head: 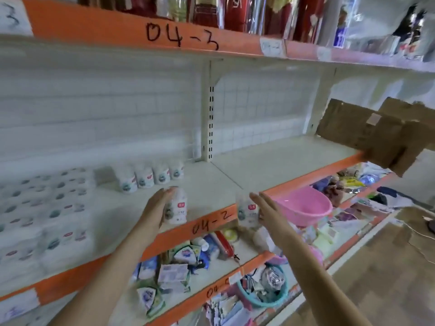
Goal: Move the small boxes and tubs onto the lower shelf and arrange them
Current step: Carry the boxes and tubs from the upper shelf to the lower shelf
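Two small white tubs with red and teal label marks are up at the front edge of the shelf marked 04-2 [270, 161]: one tub [177, 207] in the left hand [156, 208], the other tub [247, 211] in the right hand [268, 209]. Farther back on that shelf stands a row of four like tubs [151, 176], and to the left lies a blurred block of white packs [44, 208]. A torn cardboard box [367, 135] sits at the shelf's right end, and a pink basin [303, 205] rests just below the right hand. Both arms reach forward; each hand wraps a tub's side, though blur hides the exact finger lie.
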A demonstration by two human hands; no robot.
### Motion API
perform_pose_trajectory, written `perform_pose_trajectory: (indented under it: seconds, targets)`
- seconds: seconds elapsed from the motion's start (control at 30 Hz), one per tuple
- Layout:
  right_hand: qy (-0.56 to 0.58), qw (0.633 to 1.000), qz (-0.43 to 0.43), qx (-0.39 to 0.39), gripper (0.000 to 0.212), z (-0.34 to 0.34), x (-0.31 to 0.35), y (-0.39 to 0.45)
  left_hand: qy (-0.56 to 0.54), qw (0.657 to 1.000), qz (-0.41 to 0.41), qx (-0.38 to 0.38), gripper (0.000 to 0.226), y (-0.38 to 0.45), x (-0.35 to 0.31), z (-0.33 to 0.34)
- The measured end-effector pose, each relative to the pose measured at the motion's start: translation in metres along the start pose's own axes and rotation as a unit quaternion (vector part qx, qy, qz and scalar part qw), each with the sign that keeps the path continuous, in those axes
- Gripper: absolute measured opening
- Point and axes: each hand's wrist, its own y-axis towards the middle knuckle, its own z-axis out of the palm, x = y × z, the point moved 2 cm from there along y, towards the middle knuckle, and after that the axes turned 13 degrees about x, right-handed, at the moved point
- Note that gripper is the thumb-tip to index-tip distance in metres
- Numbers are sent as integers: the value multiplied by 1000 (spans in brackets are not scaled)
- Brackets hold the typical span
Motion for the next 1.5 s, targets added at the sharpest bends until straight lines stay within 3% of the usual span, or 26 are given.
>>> perform_pose_trajectory:
  seconds: [0.1, 0.17, 0.23, 0.37, 0.5, 0.63, 0.83, 1.07, 1.3, 1.5]
  targets:
    - [7, 998, -1, 60, 77, 27, 3, 54, 30, 997, 32, -57, 18, 10, -18, -23]
    - [12, 996, -12, 91, 66, 44, 2, 88, 46, 994, 43, -88, 10, 20, -24, -35]
    - [-18, 993, -20, 118, 72, 58, 2, 115, 60, 992, 58, -99, 16, 31, -27, -44]
    - [-61, 984, -33, 165, 29, 71, 3, 160, 97, 989, 61, -97, 17, 58, -24, -58]
    - [-92, 974, -60, 197, 24, 72, 4, 191, 145, 983, 89, -68, 45, 78, -10, -73]
    - [-101, 966, -63, 228, 17, 71, -5, 211, 188, 974, 104, -65, 19, 90, 2, -79]
    - [-106, 957, -44, 265, 39, 65, -27, 242, 200, 967, 120, -105, 32, 107, 13, -77]
    - [-108, 952, -70, 277, 41, 65, -32, 258, 210, 951, 141, -177, 33, 116, 18, -71]
    - [-111, 937, -62, 324, 49, 62, -38, 267, 225, 945, 134, -198, 34, 118, 23, -74]
    - [-139, 947, -100, 271, 41, 67, -32, 268, 227, 943, 140, -201, 37, 120, 24, -72]
